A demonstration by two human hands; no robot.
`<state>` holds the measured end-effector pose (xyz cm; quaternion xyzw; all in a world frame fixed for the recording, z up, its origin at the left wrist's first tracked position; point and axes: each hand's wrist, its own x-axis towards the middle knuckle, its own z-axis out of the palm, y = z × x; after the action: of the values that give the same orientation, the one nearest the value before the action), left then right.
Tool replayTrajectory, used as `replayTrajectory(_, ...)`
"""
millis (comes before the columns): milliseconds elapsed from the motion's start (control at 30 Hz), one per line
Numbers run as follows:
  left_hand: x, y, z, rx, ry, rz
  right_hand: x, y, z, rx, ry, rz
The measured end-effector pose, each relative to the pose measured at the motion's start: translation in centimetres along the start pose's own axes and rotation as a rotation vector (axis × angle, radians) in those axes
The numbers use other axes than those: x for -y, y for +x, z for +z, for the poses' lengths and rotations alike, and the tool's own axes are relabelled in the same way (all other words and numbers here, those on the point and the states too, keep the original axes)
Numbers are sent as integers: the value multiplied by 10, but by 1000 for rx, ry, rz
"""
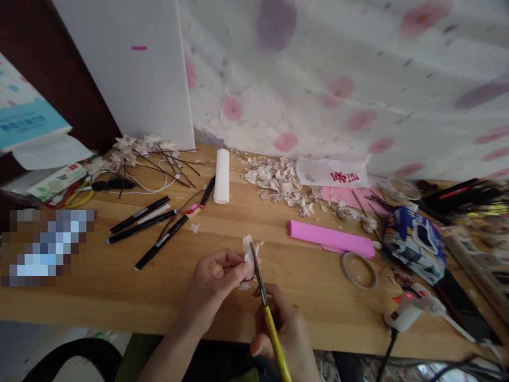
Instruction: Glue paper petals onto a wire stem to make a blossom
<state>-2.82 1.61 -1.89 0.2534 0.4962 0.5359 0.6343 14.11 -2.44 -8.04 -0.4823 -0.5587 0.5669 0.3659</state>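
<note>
My left hand is closed, pinching a thin, whitish papery piece between thumb and fingertips above the front of the table. My right hand grips a pair of yellow-handled scissors, whose blades point up and lie against the right side of that piece. Whether the blades are parted I cannot make out. Small pale scraps lie on the wood just below the hands. A heap of similar pale, mottled flakes spreads near the back of the table.
Several black markers lie left of my hands, with pale flowers on dark stems behind. A white roll and pink roll flank the flakes. At right are a tape ring, blue packet and glue gun.
</note>
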Motion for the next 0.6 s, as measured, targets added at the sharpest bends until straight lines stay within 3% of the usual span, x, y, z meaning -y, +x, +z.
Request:
replayTrajectory(200,3,0,-4,-26,-26,21,7,1,-3,29,46,9)
replayTrajectory(367,2,-4,0,-54,-29,51,11,-2,1,-26,121,-8)
replayTrajectory(600,26,-17,9,-3,-49,64,22,2,11,-272,271,-107)
